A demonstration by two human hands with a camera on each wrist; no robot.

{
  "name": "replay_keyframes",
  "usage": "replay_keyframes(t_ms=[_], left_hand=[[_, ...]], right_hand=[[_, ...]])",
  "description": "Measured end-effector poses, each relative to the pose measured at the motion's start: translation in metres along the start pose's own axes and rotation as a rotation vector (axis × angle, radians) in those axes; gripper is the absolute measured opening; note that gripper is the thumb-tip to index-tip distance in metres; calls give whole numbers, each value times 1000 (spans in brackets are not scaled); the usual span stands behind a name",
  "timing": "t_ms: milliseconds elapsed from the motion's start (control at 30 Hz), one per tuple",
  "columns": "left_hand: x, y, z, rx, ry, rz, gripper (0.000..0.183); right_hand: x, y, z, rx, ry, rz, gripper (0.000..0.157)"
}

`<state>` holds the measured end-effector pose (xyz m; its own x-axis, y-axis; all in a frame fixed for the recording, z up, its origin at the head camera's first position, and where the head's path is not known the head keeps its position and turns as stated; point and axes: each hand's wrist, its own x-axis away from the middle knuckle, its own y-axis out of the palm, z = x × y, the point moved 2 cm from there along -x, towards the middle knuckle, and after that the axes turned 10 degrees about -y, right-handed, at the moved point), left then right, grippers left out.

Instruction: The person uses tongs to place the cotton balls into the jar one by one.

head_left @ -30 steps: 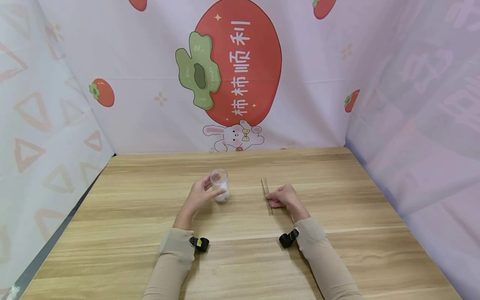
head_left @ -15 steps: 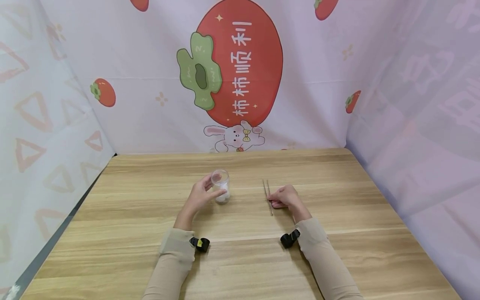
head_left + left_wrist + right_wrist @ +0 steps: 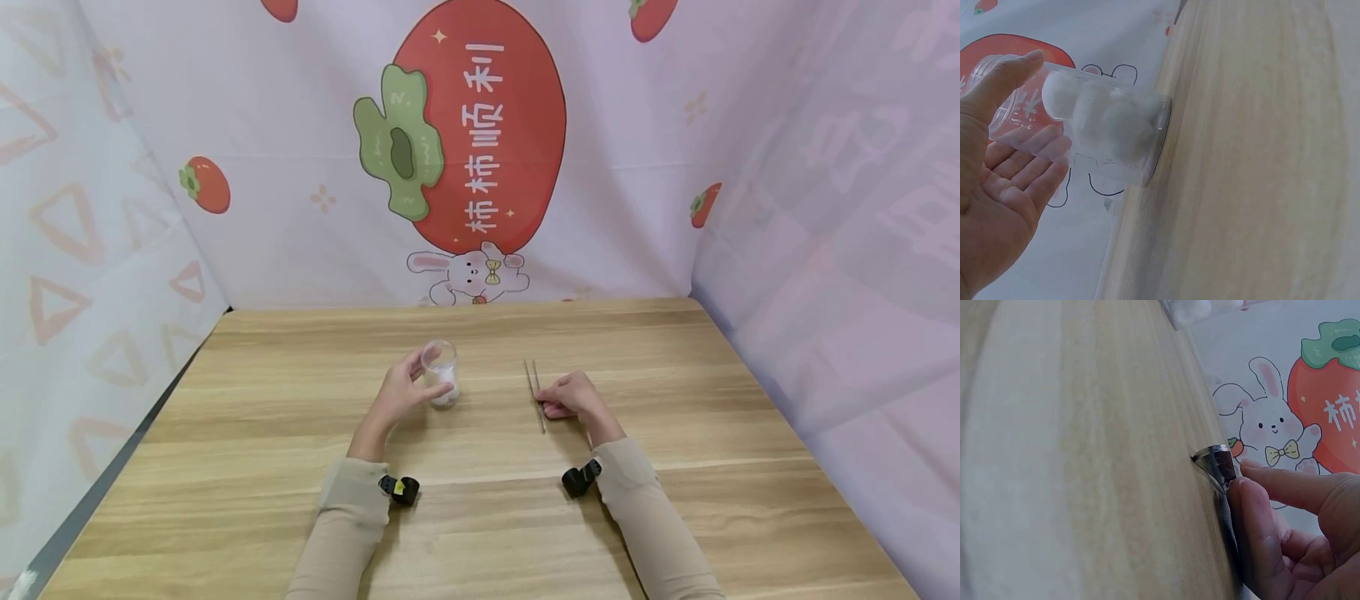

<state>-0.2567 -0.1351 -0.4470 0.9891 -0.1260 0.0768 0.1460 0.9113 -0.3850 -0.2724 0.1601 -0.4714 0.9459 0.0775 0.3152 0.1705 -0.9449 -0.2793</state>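
Observation:
A clear, lidless jar (image 3: pixel 442 363) stands upright on the table, with white cotton balls (image 3: pixel 1100 119) filling its lower part. My left hand (image 3: pixel 399 392) holds the jar from the left side, thumb on the near side and fingers around the far side. To the right, a pair of slim metal tweezers (image 3: pixel 532 383) lies low over the tabletop, its two tips apart and pointing away from me. My right hand (image 3: pixel 572 396) pinches the tweezers along one arm. In the right wrist view, the tweezers' joined end (image 3: pixel 1219 459) shows beside the thumb and fingers.
The wooden table (image 3: pixel 480 517) spreads out around both hands. Behind it hangs a white cloth backdrop (image 3: pixel 285 233) printed with a persimmon and a rabbit, and more cloth hangs at both sides. A small black camera (image 3: pixel 405 490) is strapped to each wrist.
The tweezers have shifted slightly toward me, and their angle has changed a little, with the right hand still on them. The left hand and the jar stay where they were.

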Motion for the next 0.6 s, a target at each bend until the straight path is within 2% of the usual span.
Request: replay_keyframes(t_ms=[167, 433, 600], left_hand=[[2, -1, 6, 0, -9, 7, 79], [-3, -2, 1, 15, -3, -9, 81], [-3, -8, 3, -9, 9, 4, 84]], right_hand=[[1, -2, -3, -19, -23, -14, 14], [-1, -3, -4, -24, -18, -33, 17], [2, -8, -10, 9, -42, -6, 17]])
